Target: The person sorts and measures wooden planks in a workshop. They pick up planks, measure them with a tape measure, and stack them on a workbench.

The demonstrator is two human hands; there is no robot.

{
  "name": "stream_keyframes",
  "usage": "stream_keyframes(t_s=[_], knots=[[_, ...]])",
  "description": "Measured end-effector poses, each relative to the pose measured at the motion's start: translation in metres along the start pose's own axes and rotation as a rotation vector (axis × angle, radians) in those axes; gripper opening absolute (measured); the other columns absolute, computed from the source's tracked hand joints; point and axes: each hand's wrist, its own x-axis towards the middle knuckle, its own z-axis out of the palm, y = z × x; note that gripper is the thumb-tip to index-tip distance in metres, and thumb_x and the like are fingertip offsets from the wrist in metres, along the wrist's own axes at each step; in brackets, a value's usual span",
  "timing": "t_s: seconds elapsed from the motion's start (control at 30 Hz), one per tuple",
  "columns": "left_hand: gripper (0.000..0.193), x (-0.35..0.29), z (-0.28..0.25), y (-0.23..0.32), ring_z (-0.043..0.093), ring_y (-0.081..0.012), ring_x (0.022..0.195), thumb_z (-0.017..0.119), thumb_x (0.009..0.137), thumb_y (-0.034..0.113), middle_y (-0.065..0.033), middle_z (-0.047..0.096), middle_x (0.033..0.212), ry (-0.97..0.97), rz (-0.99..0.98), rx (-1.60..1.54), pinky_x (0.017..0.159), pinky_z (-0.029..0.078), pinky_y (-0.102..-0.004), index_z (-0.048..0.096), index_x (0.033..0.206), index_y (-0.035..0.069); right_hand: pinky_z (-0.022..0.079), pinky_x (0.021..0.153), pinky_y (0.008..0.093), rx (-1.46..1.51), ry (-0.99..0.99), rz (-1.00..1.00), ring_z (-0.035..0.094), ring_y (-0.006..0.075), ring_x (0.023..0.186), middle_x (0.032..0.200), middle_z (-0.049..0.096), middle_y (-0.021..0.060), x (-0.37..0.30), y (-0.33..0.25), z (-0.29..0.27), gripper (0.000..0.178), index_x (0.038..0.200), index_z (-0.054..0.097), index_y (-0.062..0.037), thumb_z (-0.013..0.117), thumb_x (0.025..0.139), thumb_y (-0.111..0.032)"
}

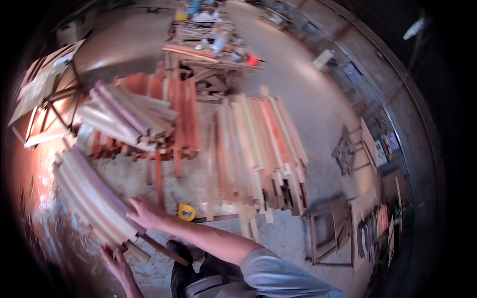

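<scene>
A bundle of long planed wooden strips (pixel 92 191) lies at the left, slanting from far left toward me. My right hand (pixel 148 214) is at the right side of its near end, fingers stretched out and apart, with the fingertips touching or very close to the wood. At the bundle's near left corner is my left hand (pixel 117 263), its fingers apart beside the strip ends. Neither hand is wrapped round a strip. Some strip ends stick out further than others. A yellow tape measure (pixel 186 212) lies to the right of my right hand.
Another pile of strips (pixel 129 114) lies crosswise on reddish boards beyond the bundle. A wide stack of strips (pixel 261 149) stands ahead in the middle. Further off is a cluttered workbench (pixel 213 62). A wooden frame (pixel 330 233) stands at the right, a slanted table (pixel 47 84) far left.
</scene>
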Motion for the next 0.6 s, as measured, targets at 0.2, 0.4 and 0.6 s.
stream_keyframes(t_s=[0.2,0.4,0.6], knots=[[0.058,-0.017,0.004,0.048,0.044,-0.0282,0.132,0.054,0.099,0.012,-0.0207,0.042,0.145,0.16,0.143,0.257,0.106,0.04,-0.0367,0.029,0.15,0.003,0.047,0.098,0.0421,0.148,0.04,0.269,0.058,0.0331,0.114,0.124,0.056,0.0248,-0.094,0.005,-0.153,0.051,0.131,0.049,0.0071,0.062,0.094,-0.026],[0.056,-0.051,0.069,0.091,0.049,-0.0255,0.128,0.051,0.097,0.005,-0.0175,0.048,0.141,0.023,0.104,0.169,0.101,0.042,-0.0353,0.033,0.15,0.007,0.047,0.098,0.0413,0.027,0.393,0.542,0.058,0.031,0.117,0.125,0.058,0.0219,-0.206,0.082,-0.264,0.045,0.13,0.053,-0.0005,0.062,0.094,-0.026],[0.059,-0.099,0.141,0.126,0.049,-0.0242,0.126,0.051,0.092,0.001,-0.0165,0.05,0.14,-0.213,0.135,0.218,0.097,0.042,-0.0345,0.035,0.149,0.007,0.046,0.098,0.0436,-0.36,0.687,0.714,0.058,0.0384,0.113,0.12,0.062,0.0229,-0.264,0.129,-0.392,0.047,0.125,0.056,0.0022,0.062,0.09,-0.028]])
